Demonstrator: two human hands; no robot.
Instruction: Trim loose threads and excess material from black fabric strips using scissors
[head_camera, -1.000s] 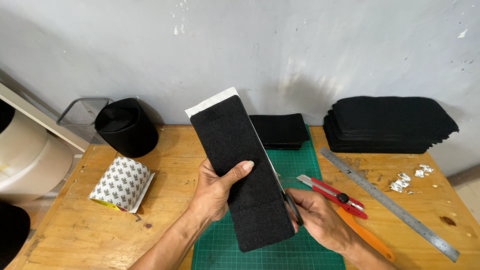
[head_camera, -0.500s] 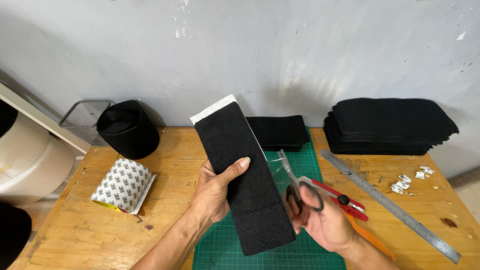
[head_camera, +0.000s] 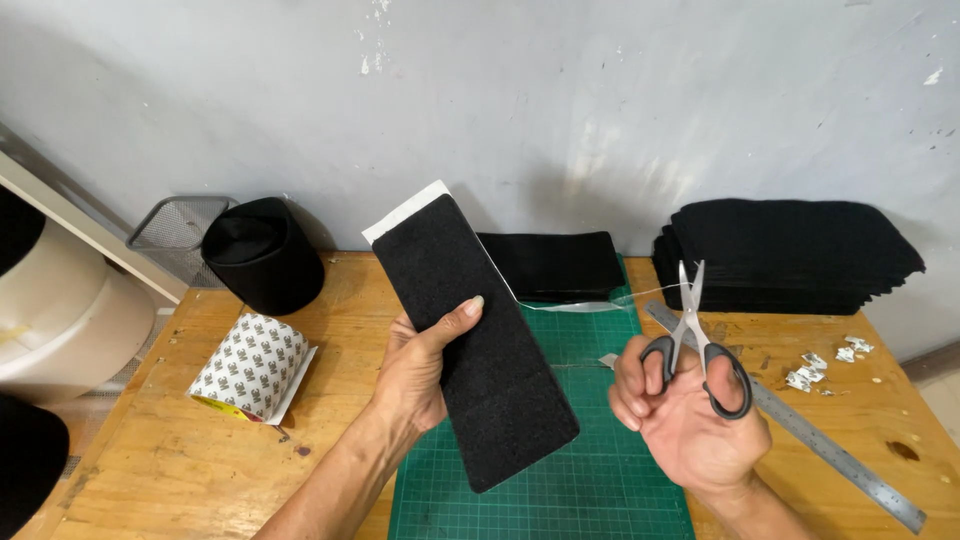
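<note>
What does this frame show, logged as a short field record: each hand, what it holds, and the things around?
left hand: grips a black felt strip, tilted, white backing at its top edge
right hand: holds scissors, blades up, nearly closed
surface: green cutting mat on wooden table
right side: steel ruler, black felt stack
left side: patterned tape roll, black felt cylinder

Cutting mat (head_camera: 590, 480) lies centre on the workbench (head_camera: 150, 470). Felt strip (head_camera: 475, 345) is held above mat's left half by left hand (head_camera: 415, 370); right hand (head_camera: 685, 420) with scissors (head_camera: 695, 340) is to its right. Steel ruler (head_camera: 800, 425) lies right of mat. Felt stack (head_camera: 790, 250) sits behind ruler, at the wall. Tape roll (head_camera: 250, 365) lies left of mat, felt cylinder (head_camera: 265, 255) behind it.
</note>
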